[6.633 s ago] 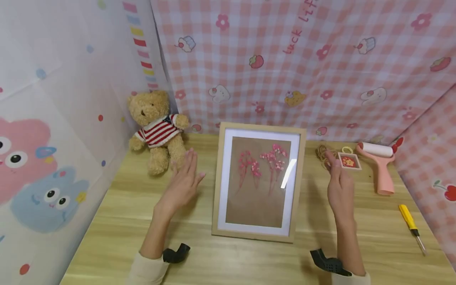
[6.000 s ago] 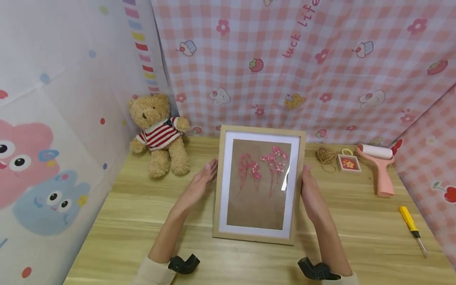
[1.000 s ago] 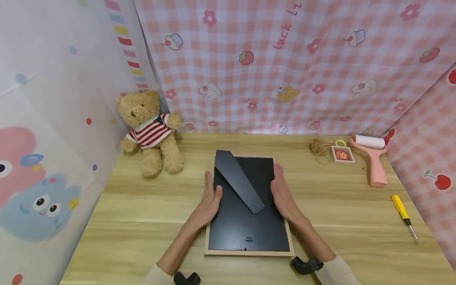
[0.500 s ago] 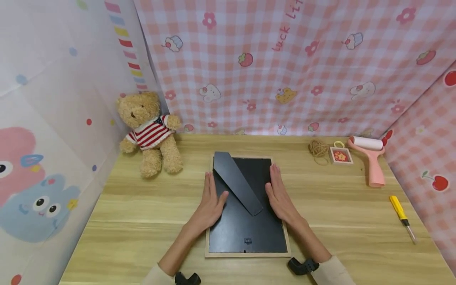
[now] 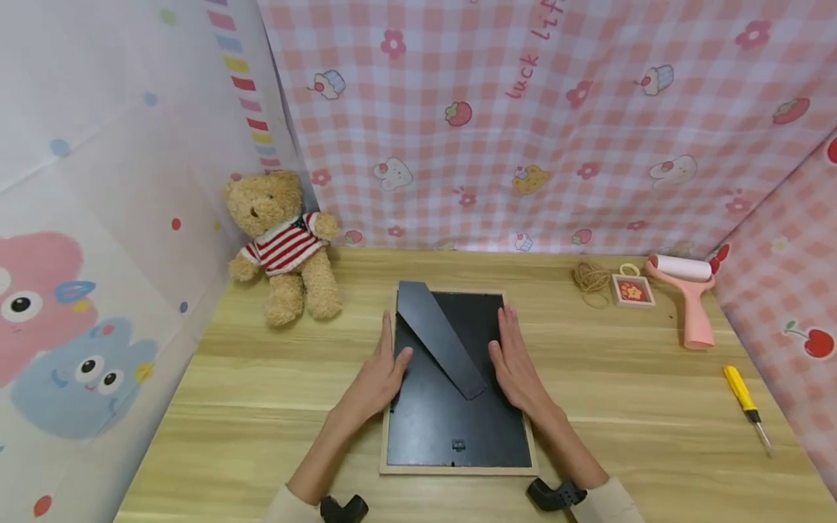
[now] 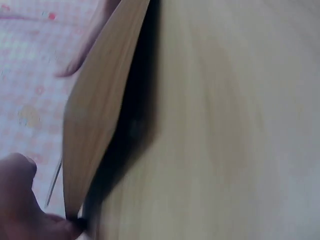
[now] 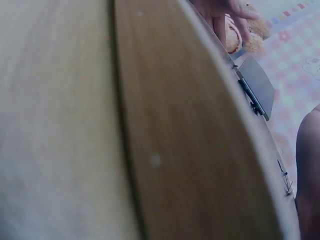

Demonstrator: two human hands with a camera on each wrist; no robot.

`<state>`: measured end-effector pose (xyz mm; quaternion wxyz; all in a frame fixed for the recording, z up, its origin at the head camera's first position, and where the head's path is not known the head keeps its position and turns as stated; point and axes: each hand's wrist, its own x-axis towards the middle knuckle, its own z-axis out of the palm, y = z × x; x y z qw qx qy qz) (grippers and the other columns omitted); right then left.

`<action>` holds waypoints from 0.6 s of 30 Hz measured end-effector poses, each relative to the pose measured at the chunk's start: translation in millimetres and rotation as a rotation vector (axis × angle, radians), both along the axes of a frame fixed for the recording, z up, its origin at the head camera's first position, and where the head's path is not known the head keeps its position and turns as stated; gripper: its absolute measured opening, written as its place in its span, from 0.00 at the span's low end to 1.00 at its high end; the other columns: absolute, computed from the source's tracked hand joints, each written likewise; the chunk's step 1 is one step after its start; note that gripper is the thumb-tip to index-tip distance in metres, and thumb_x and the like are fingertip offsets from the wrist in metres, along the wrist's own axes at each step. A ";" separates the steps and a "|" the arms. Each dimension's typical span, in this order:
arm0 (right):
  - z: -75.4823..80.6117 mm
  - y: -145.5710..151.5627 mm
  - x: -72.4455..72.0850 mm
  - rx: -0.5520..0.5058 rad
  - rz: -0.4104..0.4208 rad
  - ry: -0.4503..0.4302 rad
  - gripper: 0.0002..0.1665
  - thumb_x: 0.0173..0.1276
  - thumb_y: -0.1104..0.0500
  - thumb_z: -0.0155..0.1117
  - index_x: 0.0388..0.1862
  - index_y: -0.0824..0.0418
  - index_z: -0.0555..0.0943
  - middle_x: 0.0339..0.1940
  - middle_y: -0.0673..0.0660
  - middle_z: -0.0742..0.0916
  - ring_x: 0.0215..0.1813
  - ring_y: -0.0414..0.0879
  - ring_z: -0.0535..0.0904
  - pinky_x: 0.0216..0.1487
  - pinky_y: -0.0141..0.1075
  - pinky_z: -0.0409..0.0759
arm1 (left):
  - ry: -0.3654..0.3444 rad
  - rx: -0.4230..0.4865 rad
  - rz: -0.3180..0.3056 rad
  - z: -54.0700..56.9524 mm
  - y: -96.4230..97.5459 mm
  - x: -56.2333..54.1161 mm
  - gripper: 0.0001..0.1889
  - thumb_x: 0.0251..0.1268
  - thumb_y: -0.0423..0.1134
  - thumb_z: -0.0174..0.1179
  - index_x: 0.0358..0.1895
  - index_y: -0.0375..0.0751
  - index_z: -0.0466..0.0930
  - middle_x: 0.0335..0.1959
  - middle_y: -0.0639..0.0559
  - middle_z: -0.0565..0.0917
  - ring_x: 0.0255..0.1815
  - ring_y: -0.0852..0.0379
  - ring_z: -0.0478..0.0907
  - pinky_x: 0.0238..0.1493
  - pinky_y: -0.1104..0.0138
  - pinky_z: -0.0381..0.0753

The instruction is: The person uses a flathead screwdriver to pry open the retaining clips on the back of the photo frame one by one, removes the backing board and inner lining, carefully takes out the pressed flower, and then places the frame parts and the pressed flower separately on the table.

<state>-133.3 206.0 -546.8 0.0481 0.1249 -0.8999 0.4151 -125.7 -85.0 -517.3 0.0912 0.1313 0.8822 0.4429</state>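
Note:
A picture frame [image 5: 451, 428] lies face down on the table, its black back and pale wooden rim showing. A dark easel stand [image 5: 438, 338] slants across the back panel. My left hand [image 5: 375, 378] rests along the frame's left side, fingers extended and thumb over the edge. My right hand [image 5: 519, 367] lies along the right side in the same way, fingers pointing away from me. In the left wrist view, the frame's wooden side [image 6: 97, 110] rises beside a dark shadow on the table. The right wrist view shows the opposite wooden side [image 7: 185, 130] up close. The picture face is hidden.
A teddy bear [image 5: 284, 247] in a striped shirt sits at the back left. Along the back right are twine [image 5: 591, 277], a small framed charm [image 5: 632, 290] and a pink lint roller [image 5: 696, 312]. A yellow-handled screwdriver [image 5: 742, 392] lies at the right.
Several seconds ago the frame was face up, showing pink dried flowers; now its back is up. Over the last second hands and frame have barely moved; the right hand's thumb shifted inward over the edge.

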 end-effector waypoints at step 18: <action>1.3 0.5 -1.1 -0.034 -0.010 0.034 0.39 0.93 0.53 0.44 0.92 0.69 0.48 0.93 0.71 0.51 0.93 0.69 0.43 0.87 0.69 0.48 | -0.070 0.004 0.121 15.3 17.0 -2.5 0.43 0.95 0.46 0.41 0.87 0.25 0.23 0.89 0.23 0.39 0.89 0.27 0.49 0.87 0.38 0.56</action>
